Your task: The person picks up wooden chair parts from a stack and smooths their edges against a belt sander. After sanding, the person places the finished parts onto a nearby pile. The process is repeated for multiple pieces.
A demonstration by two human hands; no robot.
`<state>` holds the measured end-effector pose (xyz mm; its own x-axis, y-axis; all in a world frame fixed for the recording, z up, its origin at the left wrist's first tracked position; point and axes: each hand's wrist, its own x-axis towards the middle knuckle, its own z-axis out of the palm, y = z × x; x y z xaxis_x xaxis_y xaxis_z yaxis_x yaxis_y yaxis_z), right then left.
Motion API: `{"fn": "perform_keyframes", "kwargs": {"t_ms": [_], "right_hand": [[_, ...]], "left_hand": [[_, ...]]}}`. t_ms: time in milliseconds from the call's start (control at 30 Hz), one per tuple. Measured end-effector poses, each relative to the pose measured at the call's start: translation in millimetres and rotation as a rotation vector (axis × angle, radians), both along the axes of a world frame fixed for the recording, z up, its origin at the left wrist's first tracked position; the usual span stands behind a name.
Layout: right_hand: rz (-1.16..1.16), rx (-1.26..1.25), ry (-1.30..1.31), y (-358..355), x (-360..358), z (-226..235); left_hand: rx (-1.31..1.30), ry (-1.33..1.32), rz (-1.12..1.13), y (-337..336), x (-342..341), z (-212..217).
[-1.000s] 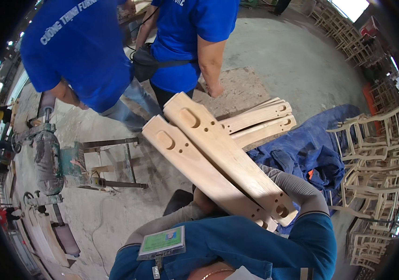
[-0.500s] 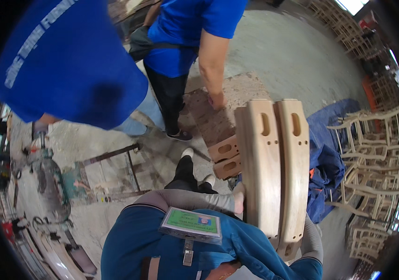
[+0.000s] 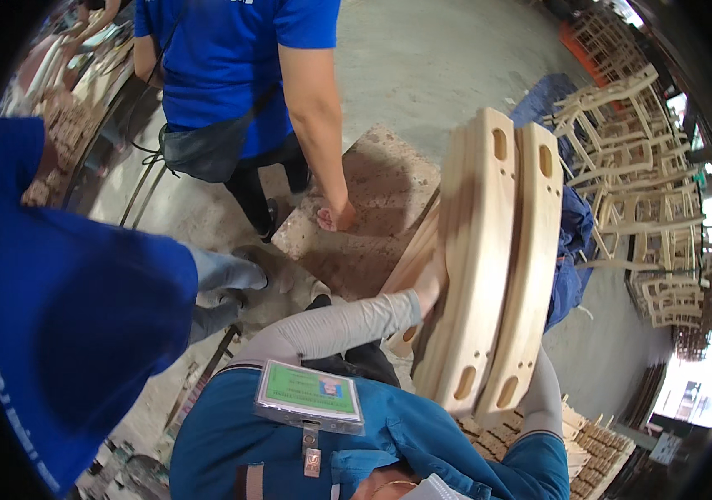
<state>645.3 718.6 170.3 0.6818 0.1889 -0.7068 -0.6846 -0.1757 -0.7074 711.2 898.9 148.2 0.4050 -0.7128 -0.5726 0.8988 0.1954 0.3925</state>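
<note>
1. Wooden curved slats (image 3: 489,250), two stacks, before the teal shirt (image 3: 418,417).
2. Left hand (image 3: 430,286) against their left side (cannot tell how closed); right hand hidden, state unknown.
3. Carrying, seemingly; next move calls for even two-sided support.

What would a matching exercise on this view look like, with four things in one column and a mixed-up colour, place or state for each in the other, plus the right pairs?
Column one
1. Curved wooden pieces
2. Left hand
3. Badge
4. Waist bag

Column two
A. Mostly green, on the front of the wearer's teal top
B. Dark, worn by a co-worker in a blue shirt
C. Pale, side by side, with oblong slots
D. Against the left side of the wood

Right pairs: 1-C, 2-D, 3-A, 4-B
</note>
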Motion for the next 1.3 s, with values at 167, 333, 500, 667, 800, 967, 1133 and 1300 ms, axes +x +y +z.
{"fn": "perform_keyframes", "kwargs": {"t_ms": [167, 333, 500, 667, 800, 967, 1133, 1300], "right_hand": [[-0.208, 0.065, -0.022, 17, 48, -13], [-0.541, 0.28, -0.013, 55, 103, -44], [-0.843, 0.508, 0.026, 106, 138, -83], [-1.031, 0.655, 0.04, 136, 154, -108], [-1.08, 0.745, 0.034, 146, 160, -117], [-1.02, 0.891, -0.043, 142, 163, -120], [-1.164, 0.691, 0.21, 126, 167, -118], [-1.119, 0.732, -0.003, 143, 173, -109]], "left_hand": [[0.094, -0.053, -0.035, 39, 90, 49], [0.098, -0.181, -0.044, 61, 146, 30], [0.236, -0.273, -0.117, 93, 196, -27], [0.332, -0.321, -0.138, 114, 219, -62], [0.33, -0.309, -0.162, 121, 230, -73], [0.198, -0.17, -0.197, 125, 239, -63], [0.128, -0.096, -0.252, 129, 235, -59], [0.197, -0.274, -0.08, 119, 216, -108]]}}
